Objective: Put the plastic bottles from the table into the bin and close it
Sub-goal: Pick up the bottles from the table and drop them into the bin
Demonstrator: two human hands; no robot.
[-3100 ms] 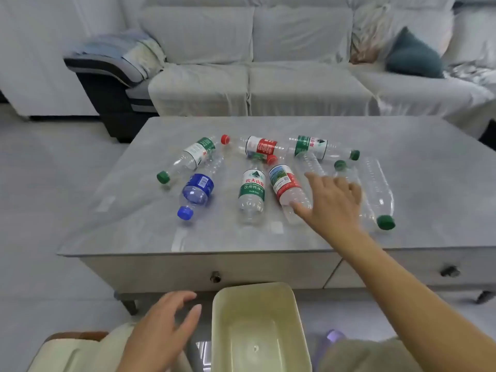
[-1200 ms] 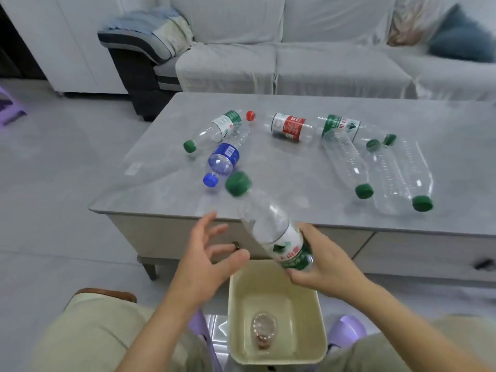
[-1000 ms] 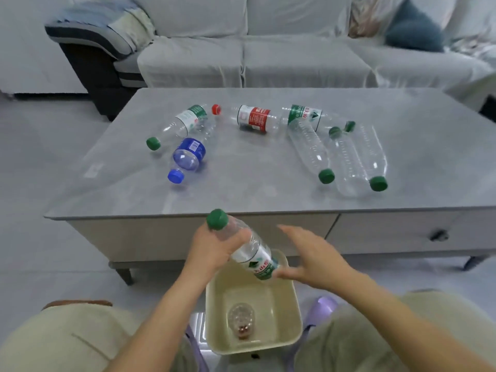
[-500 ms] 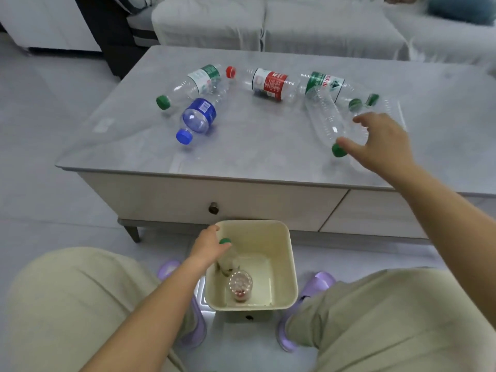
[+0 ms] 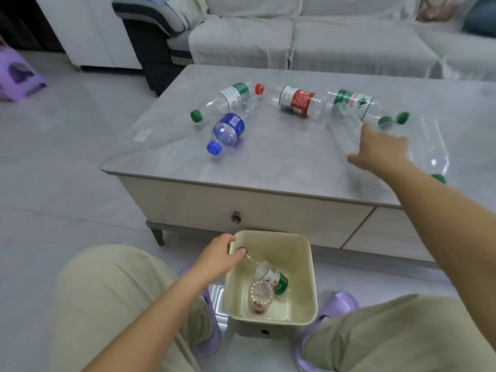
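inside the bin (image 5: 308,277) leans a clear, green-labelled bottle (image 5: 271,276).

No wording reads clearly — the red-label bottle (image 5: 298,101) and the green-label bottle (image 5: 351,101) carry only blurred print.

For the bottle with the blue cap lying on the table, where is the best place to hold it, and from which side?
Grip the blue-cap bottle around its wide labelled body, coming from above with the left hand, probably the nearer one. It lies on its side, cap toward the table's front edge, so fingers can close across the body; the neck is thin and slippery.
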